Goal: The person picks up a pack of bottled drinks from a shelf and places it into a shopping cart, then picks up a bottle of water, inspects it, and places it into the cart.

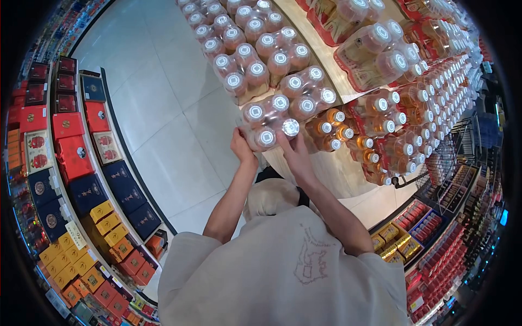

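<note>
A shrink-wrapped four-pack of bottles (274, 120) with white patterned caps is at the near end of the display, between my two hands. My left hand (244, 146) is closed round its left side. On the near right corner, my right hand (294, 154) presses its fingers against the plastic just below a cap. Parts of my fingers are hidden by the wrap and bottles. Matching packs (244, 66) stand in rows right behind this one. Just right of my right hand is a pack of orange-capped bottles (330, 130).
More bottle packs (375, 51) fill the wooden display (331, 68) to the right. A wire cart (454, 146) stands at the right. Shelves of boxed goods (81, 179) curve along the left, beyond the tiled floor (157, 103). Packaged goods (418, 223) sit lower right.
</note>
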`<state>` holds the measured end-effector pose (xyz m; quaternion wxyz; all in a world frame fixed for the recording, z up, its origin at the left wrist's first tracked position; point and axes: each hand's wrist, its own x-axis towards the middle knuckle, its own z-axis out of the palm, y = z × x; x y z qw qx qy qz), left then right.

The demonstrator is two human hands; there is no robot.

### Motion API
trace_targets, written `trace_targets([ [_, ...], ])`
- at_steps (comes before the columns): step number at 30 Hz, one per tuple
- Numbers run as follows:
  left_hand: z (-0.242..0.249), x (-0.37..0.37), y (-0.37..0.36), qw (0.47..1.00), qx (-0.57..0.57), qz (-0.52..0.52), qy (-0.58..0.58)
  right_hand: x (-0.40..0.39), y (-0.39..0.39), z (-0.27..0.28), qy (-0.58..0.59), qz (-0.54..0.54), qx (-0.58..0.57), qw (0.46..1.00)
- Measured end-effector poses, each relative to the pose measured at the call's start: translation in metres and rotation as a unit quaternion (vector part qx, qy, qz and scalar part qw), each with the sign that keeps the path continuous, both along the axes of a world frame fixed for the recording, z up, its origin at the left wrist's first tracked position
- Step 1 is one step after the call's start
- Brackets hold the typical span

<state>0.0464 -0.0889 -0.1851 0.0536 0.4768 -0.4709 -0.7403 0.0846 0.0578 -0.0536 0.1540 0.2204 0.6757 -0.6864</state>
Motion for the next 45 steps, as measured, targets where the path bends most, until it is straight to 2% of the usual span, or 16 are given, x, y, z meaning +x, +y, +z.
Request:
trace_targets([
  [1, 0.0, 0.0, 0.002, 1.0, 0.001, 0.001, -0.002, -0.001, 0.003, 0.0, -0.057, 0.021, -0.066, 0.996],
  [2, 0.0, 0.0, 0.003, 1.0, -0.011, -0.026, 0.006, 0.0, 0.001, 0.001, -0.058, 0.021, -0.065, 0.996],
  [4, -0.01, 0.003, 0.002, 0.998, -0.021, -0.053, 0.013, 0.001, -0.008, 0.012, -0.173, 0.001, -0.108, 0.979],
  [7, -0.019, 0.004, -0.006, 0.986, -0.004, -0.129, 0.109, 0.001, -0.02, -0.004, -0.096, -0.005, -0.113, 0.989],
  [8, -0.022, 0.0, -0.005, 0.986, -0.004, -0.129, 0.108, 0.001, -0.02, -0.009, -0.097, -0.005, -0.113, 0.989],
  [10, -0.037, -0.011, -0.004, 0.984, -0.102, -0.128, 0.064, -0.004, -0.021, -0.012, -0.094, -0.037, -0.11, 0.989],
  [17, -0.047, -0.033, -0.013, 0.983, -0.083, -0.158, 0.048, -0.014, -0.028, -0.013, -0.07, -0.077, -0.144, 0.984],
  [21, -0.054, -0.034, -0.015, 0.984, -0.072, -0.154, 0.057, -0.018, -0.025, -0.018, -0.048, -0.052, -0.126, 0.99],
  [26, -0.065, -0.032, -0.028, 0.973, -0.078, -0.211, 0.049, -0.012, -0.008, -0.023, -0.039, -0.027, -0.136, 0.99],
  [30, -0.038, -0.02, -0.025, 0.975, -0.105, -0.191, 0.034, 0.016, 0.032, -0.022, -0.051, 0.03, -0.179, 0.982],
  [33, -0.013, 0.018, -0.02, 0.976, -0.164, -0.125, 0.075, 0.055, 0.066, -0.004, -0.041, 0.077, -0.185, 0.979],
  [35, -0.003, 0.054, -0.019, 0.941, -0.271, -0.127, 0.16, 0.088, 0.085, 0.007, -0.035, 0.098, -0.158, 0.982],
  [36, 0.006, 0.076, -0.02, 0.939, -0.276, -0.125, 0.164, 0.106, 0.094, 0.008, -0.03, 0.099, -0.162, 0.981],
  [38, 0.026, 0.124, -0.021, 0.912, -0.217, -0.32, 0.138, 0.145, 0.112, 0.006, -0.036, 0.087, -0.148, 0.985],
  [40, 0.044, 0.17, 0.005, 0.852, -0.306, -0.395, 0.159, 0.183, 0.13, 0.001, -0.027, 0.072, -0.151, 0.986],
  [45, 0.091, 0.259, 0.105, 0.759, -0.33, -0.505, 0.247, 0.265, 0.183, 0.009, 0.005, 0.027, -0.149, 0.988],
])
